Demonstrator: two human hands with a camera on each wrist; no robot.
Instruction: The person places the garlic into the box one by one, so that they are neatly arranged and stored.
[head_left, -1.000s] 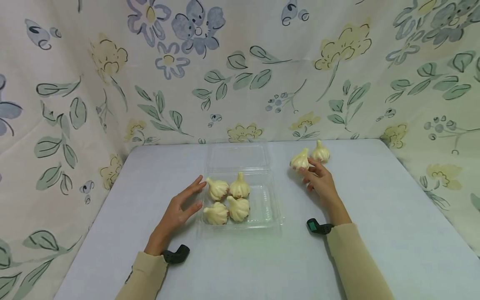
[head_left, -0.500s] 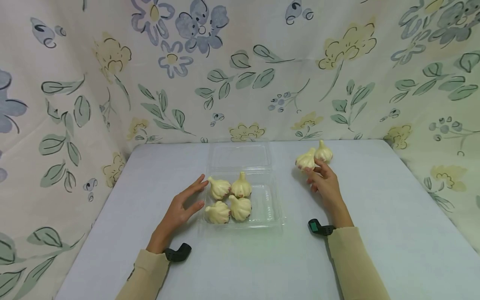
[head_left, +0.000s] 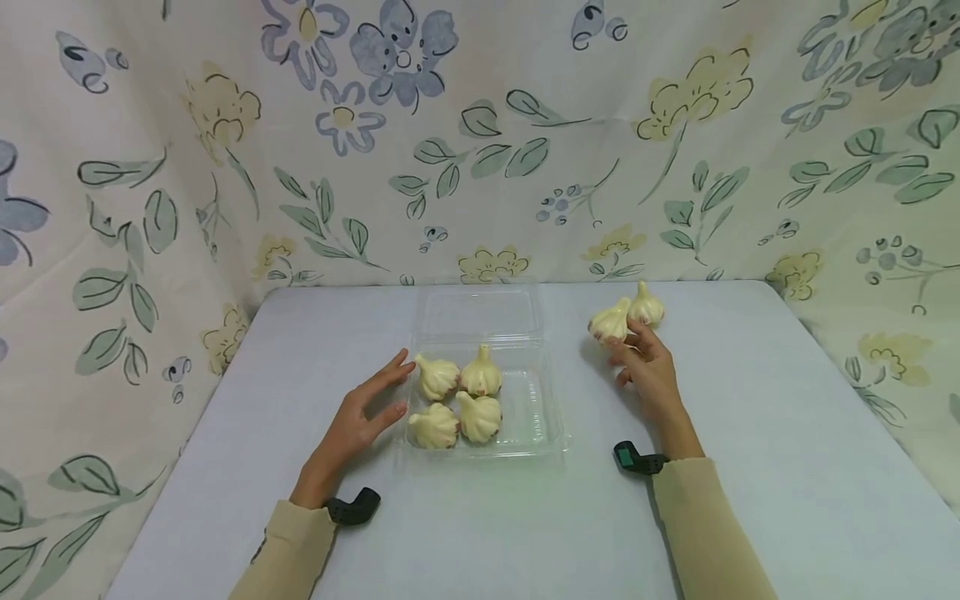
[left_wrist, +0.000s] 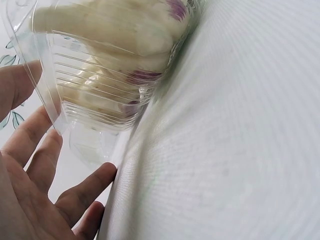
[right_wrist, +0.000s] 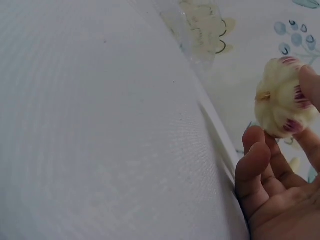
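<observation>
While the count inside the clear plastic container [head_left: 531, 408] holds at four, a small change shows on the right. Compared with one second ago, the garlic bulb [head_left: 609, 319] in the right hand [head_left: 651, 371] sits slightly farther right, closer to the second loose bulb [head_left: 647, 305]. Their outlines now meet in the head view; contact between them cannot be told. Part of the shift is the head camera's own, since the patterned curtain [head_left: 491, 192] moves across the view as well. Over the last half second almost no change.

Right grip: narrow, bulb pinched between thumb and fingers. Right wrist view shows purple streaks on the bulb, which appears raised off the white worktop [head_left: 480, 542].

Left grip: wide, holding nothing, fingers spread at the container's left wall; fingertips seem to touch the rim. Left hand [head_left: 358, 423] position unchanged relative to the container.

Location: held bulb at far right, well apart from the container. The four packed bulbs [head_left: 480, 418] lie in its left and middle part, two far, two near. The lid [head_left: 477, 315] lies folded back on the far side.

Judgement: progress unaltered by this shift; four bulbs inside, two outside, one of those in hand. The pause looks like a steady hold, not a release.
</observation>
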